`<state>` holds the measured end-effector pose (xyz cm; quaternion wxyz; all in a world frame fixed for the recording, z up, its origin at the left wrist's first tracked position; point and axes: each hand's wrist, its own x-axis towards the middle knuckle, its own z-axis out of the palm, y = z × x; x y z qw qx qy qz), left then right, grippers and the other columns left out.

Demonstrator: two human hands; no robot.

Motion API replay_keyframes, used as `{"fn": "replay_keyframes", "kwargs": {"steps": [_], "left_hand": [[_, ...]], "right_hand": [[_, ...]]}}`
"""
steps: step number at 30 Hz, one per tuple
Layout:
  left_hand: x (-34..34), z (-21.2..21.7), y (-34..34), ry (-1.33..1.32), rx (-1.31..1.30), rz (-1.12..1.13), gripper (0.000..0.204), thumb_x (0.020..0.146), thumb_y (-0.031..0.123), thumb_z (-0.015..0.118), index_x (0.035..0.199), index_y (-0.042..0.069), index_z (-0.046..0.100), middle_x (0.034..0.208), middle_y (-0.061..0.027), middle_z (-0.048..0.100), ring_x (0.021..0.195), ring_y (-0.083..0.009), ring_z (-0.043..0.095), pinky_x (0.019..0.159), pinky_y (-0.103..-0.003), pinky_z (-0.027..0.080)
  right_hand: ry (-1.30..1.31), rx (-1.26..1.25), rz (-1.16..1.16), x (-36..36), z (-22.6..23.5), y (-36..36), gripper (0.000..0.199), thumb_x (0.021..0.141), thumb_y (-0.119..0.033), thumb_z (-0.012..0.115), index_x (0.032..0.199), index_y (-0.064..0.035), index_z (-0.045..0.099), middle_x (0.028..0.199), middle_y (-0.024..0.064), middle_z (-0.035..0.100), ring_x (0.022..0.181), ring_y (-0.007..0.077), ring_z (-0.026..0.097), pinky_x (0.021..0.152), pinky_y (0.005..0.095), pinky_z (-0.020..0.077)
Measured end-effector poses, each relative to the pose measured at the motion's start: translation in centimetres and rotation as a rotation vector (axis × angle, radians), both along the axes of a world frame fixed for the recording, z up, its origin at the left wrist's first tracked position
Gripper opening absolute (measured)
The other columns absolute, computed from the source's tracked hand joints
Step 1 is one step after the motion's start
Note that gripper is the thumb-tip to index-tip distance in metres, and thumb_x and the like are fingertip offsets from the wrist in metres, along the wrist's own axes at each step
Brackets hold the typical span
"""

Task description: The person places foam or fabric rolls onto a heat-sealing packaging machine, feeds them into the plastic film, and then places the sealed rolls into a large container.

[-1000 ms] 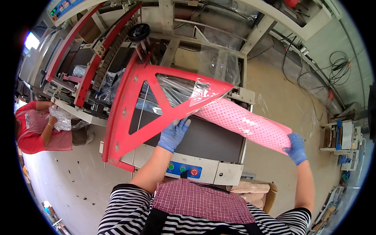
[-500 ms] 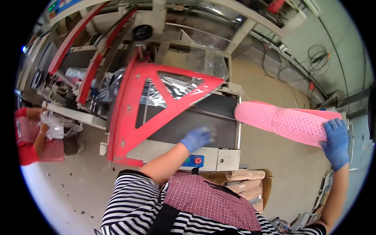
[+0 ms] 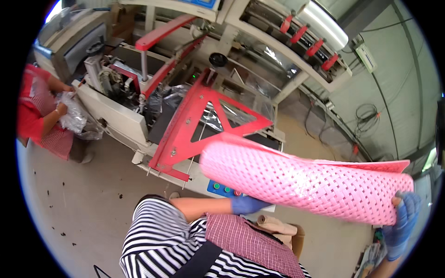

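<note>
A rolled pink mat point(image 3: 301, 185) with a woven, perforated pattern is held up at the right, one flap of it loose along the far side. At its right end my right hand point(image 3: 402, 224), in a blue glove, is closed around the lower edge. My left hand point(image 3: 249, 205), also gloved in blue, reaches below the roll's underside; its fingers are hidden, so whether it touches the mat cannot be seen. Just beyond the roll's left end stands the red triangular frame point(image 3: 178, 143) of a packing machine.
Green and red buttons sit on a blue control panel point(image 3: 227, 189) at the machine's front. A carton point(image 3: 299, 241) with brown rolls stands near my apron. A roll of clear film point(image 3: 324, 25) is mounted above. At far left a person in red point(image 3: 39, 106) handles clear plastic.
The pink roll has come nearer and leftward, now over the machine's front edge. My left hand has moved from above the belt to below the roll. The whole view has swung.
</note>
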<state>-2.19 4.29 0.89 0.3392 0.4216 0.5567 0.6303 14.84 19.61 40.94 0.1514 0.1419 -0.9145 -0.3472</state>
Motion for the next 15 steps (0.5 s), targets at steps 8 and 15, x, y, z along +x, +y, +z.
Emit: {"fn": "replay_keyframes", "kwargs": {"steps": [8, 15], "left_hand": [[-7.0, -0.2, -12.2, -0.149, 0.531, 0.364, 0.045, 0.099, 0.027, 0.049, 0.138, 0.006, 0.047, 0.125, -0.0183, 0.06, 0.119, -0.0297, 0.054, 0.107, -0.045, 0.037], [-12.2, -1.4, -19.4, 0.147, 1.103, -0.004, 0.048, 0.101, 0.026, 0.04, 0.144, 0.005, 0.04, 0.123, -0.0234, 0.061, 0.123, -0.0349, 0.053, 0.11, -0.052, 0.034]], "right_hand": [[0.018, -0.822, 0.174, -5.6, -14.9, 1.0, 0.058, 0.062, -0.04, 0.084, 0.102, -0.0029, 0.063, 0.104, 0.0137, 0.064, 0.092, 0.0326, 0.058, 0.081, 0.0427, 0.0469], [-0.734, -1.049, 0.482, -20.0, -24.6, -3.8, 0.057, 0.073, -0.033, 0.081, 0.118, -0.0054, 0.061, 0.114, 0.0146, 0.064, 0.106, 0.0317, 0.061, 0.09, 0.0424, 0.0482]]}}
